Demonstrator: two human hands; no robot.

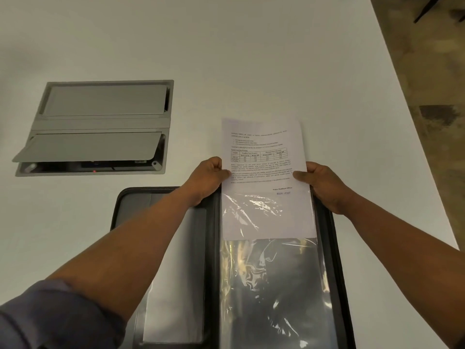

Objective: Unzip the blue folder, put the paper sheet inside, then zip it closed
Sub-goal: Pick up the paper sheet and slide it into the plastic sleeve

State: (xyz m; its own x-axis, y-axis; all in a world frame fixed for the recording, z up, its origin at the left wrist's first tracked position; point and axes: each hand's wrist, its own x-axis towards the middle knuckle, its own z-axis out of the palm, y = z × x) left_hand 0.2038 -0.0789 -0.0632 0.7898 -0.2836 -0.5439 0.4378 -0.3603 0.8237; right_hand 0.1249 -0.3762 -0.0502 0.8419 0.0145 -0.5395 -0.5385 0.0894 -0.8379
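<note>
The dark zip folder lies open flat on the white table near me, its clear plastic sleeve on the right half. A printed paper sheet stands partly inside the sleeve's top; its lower part shows through the plastic and its upper half sticks out beyond the folder's far edge. My left hand pinches the sheet's left edge. At the sheet's right edge, my right hand pinches it too. My left forearm crosses over the folder's left half and hides part of it.
A grey metal cable box is set into the white table at the left, its near flap raised. The table's right edge runs diagonally past my right arm, with patterned floor beyond it.
</note>
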